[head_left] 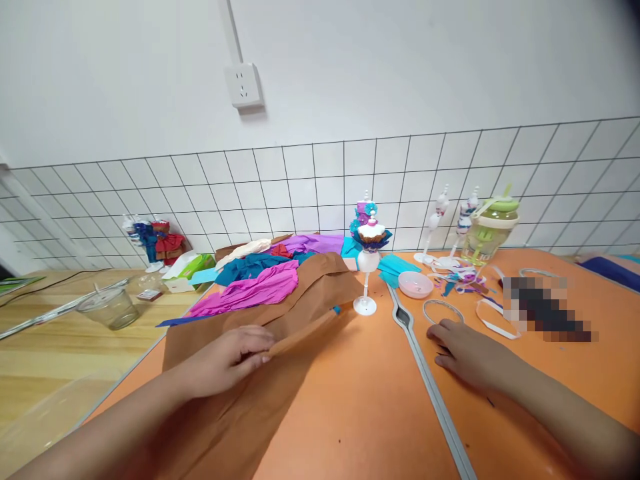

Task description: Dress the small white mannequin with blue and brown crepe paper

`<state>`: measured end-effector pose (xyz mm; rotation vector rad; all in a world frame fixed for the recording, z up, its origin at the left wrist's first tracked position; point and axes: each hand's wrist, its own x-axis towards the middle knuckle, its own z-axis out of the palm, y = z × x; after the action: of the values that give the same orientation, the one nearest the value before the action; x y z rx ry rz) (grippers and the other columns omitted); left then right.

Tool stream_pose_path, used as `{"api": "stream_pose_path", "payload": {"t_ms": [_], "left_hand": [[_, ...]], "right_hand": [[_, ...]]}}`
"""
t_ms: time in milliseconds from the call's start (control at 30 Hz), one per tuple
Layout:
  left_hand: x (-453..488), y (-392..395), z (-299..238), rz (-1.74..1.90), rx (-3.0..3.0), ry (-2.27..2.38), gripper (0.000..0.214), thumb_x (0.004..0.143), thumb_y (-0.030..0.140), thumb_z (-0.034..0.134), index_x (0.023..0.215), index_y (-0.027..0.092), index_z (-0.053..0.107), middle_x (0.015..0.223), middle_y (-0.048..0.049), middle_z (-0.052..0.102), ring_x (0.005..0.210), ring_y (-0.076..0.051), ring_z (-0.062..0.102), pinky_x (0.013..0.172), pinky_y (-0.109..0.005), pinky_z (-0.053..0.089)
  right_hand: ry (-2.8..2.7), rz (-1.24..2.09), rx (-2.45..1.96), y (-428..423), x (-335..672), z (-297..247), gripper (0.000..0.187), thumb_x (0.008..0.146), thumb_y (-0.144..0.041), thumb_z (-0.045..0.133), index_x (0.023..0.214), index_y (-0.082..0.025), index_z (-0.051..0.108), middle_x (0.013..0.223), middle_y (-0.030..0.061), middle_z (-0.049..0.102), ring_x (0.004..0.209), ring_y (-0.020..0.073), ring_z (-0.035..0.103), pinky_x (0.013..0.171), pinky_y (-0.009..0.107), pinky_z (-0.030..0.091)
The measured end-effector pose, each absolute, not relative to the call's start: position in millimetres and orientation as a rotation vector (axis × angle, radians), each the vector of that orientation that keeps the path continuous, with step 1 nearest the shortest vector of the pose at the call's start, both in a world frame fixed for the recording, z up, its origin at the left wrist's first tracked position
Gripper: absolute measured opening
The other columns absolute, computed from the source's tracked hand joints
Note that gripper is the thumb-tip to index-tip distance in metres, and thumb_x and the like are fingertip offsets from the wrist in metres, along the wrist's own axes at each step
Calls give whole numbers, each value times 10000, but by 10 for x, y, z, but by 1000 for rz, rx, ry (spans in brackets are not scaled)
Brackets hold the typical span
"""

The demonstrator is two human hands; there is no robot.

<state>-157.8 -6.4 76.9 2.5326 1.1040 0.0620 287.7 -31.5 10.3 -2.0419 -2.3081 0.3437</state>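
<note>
My left hand [245, 355] pinches the near edge of a large sheet of brown crepe paper [305, 293], which spreads over the left part of the orange table. My right hand [465, 350] rests low over the table at the right, fingers bent and slightly apart, nothing visible in them. Just beyond its fingertips lies a clear ring [457, 311], perhaps a tape roll. Between and beyond the hands stands a small white dress form [369, 261], upright on its round base, with brown and dark blue ruffles at its waist.
Magenta crepe paper [255, 290] and other coloured sheets lie behind the brown one. A pink bowl [415, 285], paper scraps [463, 279], more white forms [434, 227] and a green-lidded bottle [493, 230] stand toward the wall. A grey seam [425, 370] crosses the orange surface. A glass bowl [110, 310] sits left.
</note>
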Motion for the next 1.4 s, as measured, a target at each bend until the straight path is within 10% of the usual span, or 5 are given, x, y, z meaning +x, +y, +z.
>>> {"api": "stream_pose_path", "payload": {"t_ms": [267, 600, 833, 1233, 1400], "left_hand": [[-1509, -150, 534, -7, 2376, 1172, 578, 935, 555, 405, 1476, 361, 349, 1543, 2, 378, 1407, -247, 362, 1158, -394, 304], [-982, 851, 683, 298, 2594, 1712, 490, 953, 439, 358, 1365, 197, 468, 1348, -121, 572, 1232, -285, 530, 1001, -394, 417], [-964, 1470, 494, 216, 2581, 1774, 525, 683, 541, 703, 1062, 181, 658, 1111, -135, 668, 1025, -358, 618, 861, -455, 461], [-656, 753, 840, 161, 3210, 1170, 199, 881, 243, 507, 1023, 180, 632, 1016, -139, 650, 1026, -300, 569, 931, -456, 382], [-812, 560, 853, 38, 2949, 1179, 803, 697, 414, 708, 1419, 246, 399, 1316, -111, 558, 1165, -305, 534, 930, -388, 418]], "right_hand": [[-2292, 386, -2032, -334, 3036, -48, 342, 856, -241, 504, 1195, -205, 538, 1185, 129, 587, 1054, 274, 599, 781, 333, 420], [-2197, 593, -2227, -292, 3189, -26, 47, 774, -192, 546, 779, -209, 502, 861, 59, 677, 817, 246, 629, 643, 301, 372], [-2303, 631, -1985, -476, 2610, 263, 33, 788, -231, 548, 809, -226, 573, 884, 27, 681, 795, 216, 611, 622, 275, 342], [-2108, 759, -1564, -145, 2196, 166, 249, 888, -368, 488, 810, -201, 655, 868, 63, 629, 832, 217, 599, 720, 303, 409], [-1857, 890, -1566, -152, 2108, -92, 291, 924, -381, 395, 906, -186, 611, 954, 75, 636, 777, 183, 643, 693, 297, 465]]}}
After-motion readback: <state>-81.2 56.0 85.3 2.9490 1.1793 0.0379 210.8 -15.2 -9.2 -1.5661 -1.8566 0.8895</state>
